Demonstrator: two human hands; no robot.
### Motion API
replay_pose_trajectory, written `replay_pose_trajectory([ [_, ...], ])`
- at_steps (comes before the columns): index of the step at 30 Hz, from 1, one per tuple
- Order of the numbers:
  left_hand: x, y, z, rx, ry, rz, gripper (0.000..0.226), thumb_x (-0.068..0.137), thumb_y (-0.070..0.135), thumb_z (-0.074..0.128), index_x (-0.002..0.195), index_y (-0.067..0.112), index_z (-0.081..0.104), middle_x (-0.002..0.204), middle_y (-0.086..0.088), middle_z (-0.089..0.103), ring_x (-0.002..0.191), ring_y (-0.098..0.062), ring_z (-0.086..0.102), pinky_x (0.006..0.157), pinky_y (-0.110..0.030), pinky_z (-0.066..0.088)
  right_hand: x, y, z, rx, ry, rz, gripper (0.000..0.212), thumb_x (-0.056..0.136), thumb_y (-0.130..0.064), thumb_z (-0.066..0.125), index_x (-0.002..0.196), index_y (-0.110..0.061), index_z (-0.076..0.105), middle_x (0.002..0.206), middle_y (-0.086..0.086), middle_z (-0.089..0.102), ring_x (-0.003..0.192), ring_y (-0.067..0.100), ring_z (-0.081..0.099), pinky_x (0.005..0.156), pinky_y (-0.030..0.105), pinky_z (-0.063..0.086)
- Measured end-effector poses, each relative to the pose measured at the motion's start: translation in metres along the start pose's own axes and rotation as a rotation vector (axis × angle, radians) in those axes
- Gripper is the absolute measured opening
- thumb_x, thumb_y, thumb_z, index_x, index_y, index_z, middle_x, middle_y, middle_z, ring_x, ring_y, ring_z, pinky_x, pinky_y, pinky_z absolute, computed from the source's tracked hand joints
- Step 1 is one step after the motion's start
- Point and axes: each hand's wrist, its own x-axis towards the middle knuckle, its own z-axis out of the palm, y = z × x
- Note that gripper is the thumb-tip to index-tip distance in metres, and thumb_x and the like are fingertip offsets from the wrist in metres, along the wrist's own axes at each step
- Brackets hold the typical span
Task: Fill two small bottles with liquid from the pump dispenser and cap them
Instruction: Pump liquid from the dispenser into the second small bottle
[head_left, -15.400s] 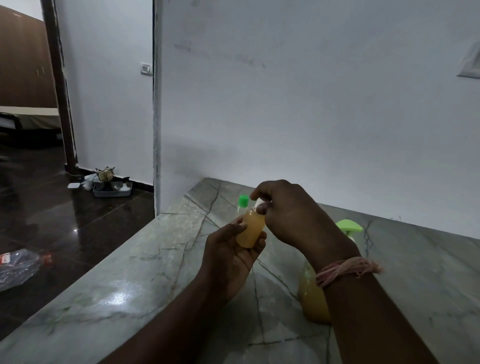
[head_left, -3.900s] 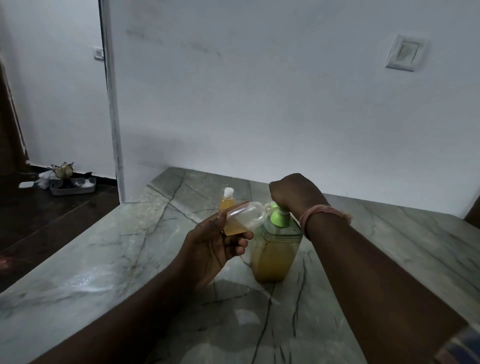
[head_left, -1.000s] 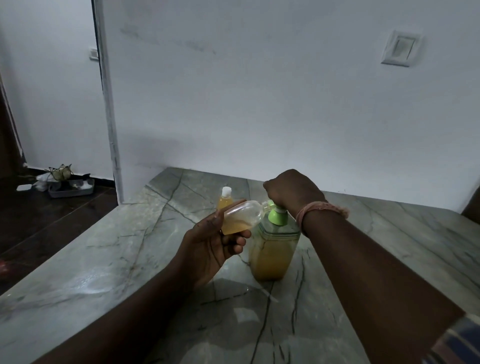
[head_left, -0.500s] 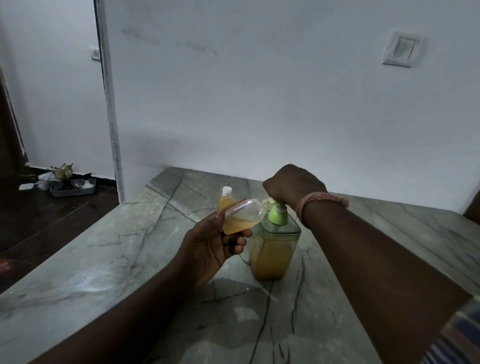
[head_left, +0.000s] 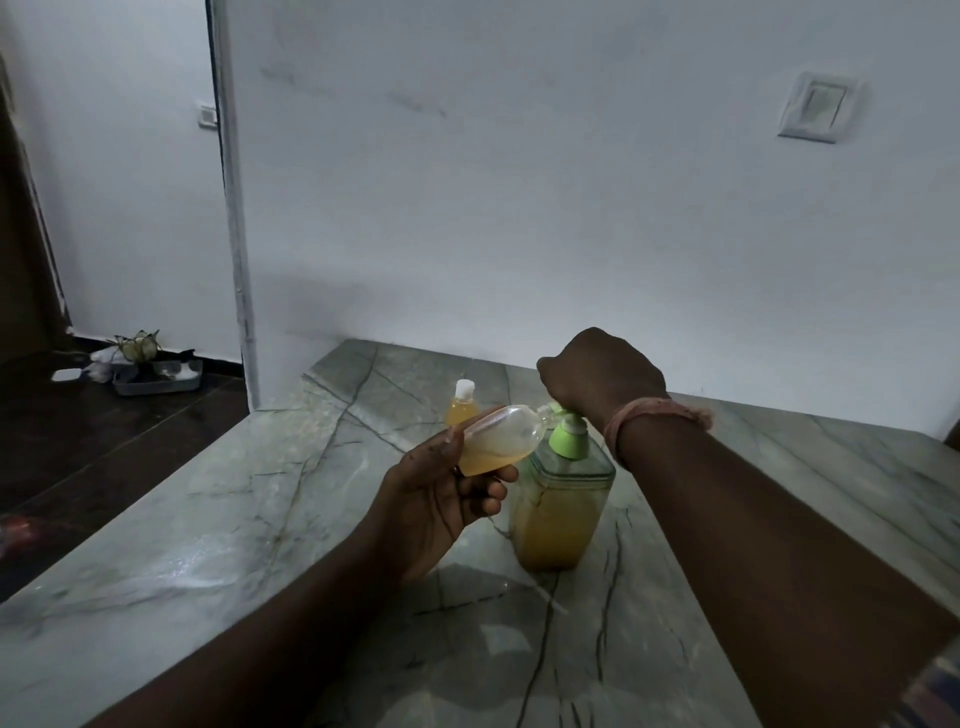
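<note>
Two hands in view on my feed. Left hand (head_left: 436, 506): fingers (head_left: 493, 488) curled under a small bottle (head_left: 498, 439), thumb along its upper side, so it is gripped. I see the bottle tilted nearly flat, neck pointing right toward the pump spout, amber liquid pooled in its lower half, upper half clear. Its mouth sits just beside the green pump head (head_left: 569, 439); whether they touch I cannot tell, the right hand covers that spot.

Right hand (head_left: 602, 376): fist closed over the top of the pump, knuckles up; fingertips hidden beneath. A pinkish thread band (head_left: 654, 415) circles that wrist.

Dispenser (head_left: 561, 512): upright on the stone counter (head_left: 208, 561), clear square body, amber liquid to about three quarters, directly under the right hand and touching the held bottle's right side or nearly so.

Second bottle (head_left: 461, 405): upright behind the left hand, full, white cap on, standing apart from both hands.

Background: white wall, switch plate (head_left: 815, 106) upper right, grey tray (head_left: 156, 374) on the dark floor at left.
</note>
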Motion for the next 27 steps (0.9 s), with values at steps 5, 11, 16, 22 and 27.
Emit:
replay_pose_trajectory([
  [5,0.001,0.000,-0.002,-0.001,0.010,0.007,0.049,0.093,0.032,0.044,0.133,0.009,0.058,0.094,-0.023,0.064,0.075,-0.021,0.062,0.066,-0.028,0.054,0.005,0.005,0.015,0.102,-0.050,0.069,0.022,0.077,-0.034,0.058,0.066,-0.015,0.055,0.076,0.006,0.062,0.073,0.027,0.060,0.067,0.030,0.046],
  [11,-0.001,0.001,0.002,-0.007,0.011,0.003,0.047,0.093,0.031,0.045,0.132,0.010,0.059,0.094,-0.023,0.064,0.074,-0.021,0.062,0.066,-0.029,0.054,0.002,0.001,0.000,-0.024,-0.013,0.005,0.025,0.078,-0.039,0.056,0.066,-0.017,0.053,0.074,0.003,0.060,0.075,0.027,0.060,0.068,0.030,0.046],
  [16,0.001,0.000,-0.001,-0.013,0.000,0.008,0.045,0.091,0.031,0.045,0.128,0.013,0.063,0.092,-0.024,0.065,0.073,-0.021,0.063,0.065,-0.028,0.055,0.001,0.009,0.012,0.129,-0.035,0.048,0.027,0.079,-0.036,0.055,0.064,-0.015,0.052,0.068,0.007,0.057,0.068,0.027,0.058,0.063,0.029,0.043],
  [22,0.002,-0.002,-0.001,-0.031,0.002,0.003,0.045,0.090,0.032,0.046,0.127,0.013,0.065,0.092,-0.023,0.065,0.072,-0.021,0.062,0.064,-0.029,0.055,0.003,0.003,0.002,0.030,-0.057,0.009,0.024,0.078,-0.037,0.057,0.065,-0.017,0.053,0.074,0.005,0.060,0.076,0.027,0.061,0.067,0.029,0.047],
  [27,0.003,-0.002,-0.005,-0.031,-0.011,0.007,0.048,0.092,0.032,0.044,0.132,0.011,0.059,0.093,-0.023,0.064,0.073,-0.021,0.062,0.065,-0.028,0.054,0.002,0.008,0.011,0.121,-0.018,0.032,0.027,0.080,-0.038,0.054,0.065,-0.016,0.051,0.073,0.006,0.059,0.074,0.028,0.060,0.066,0.030,0.044],
])
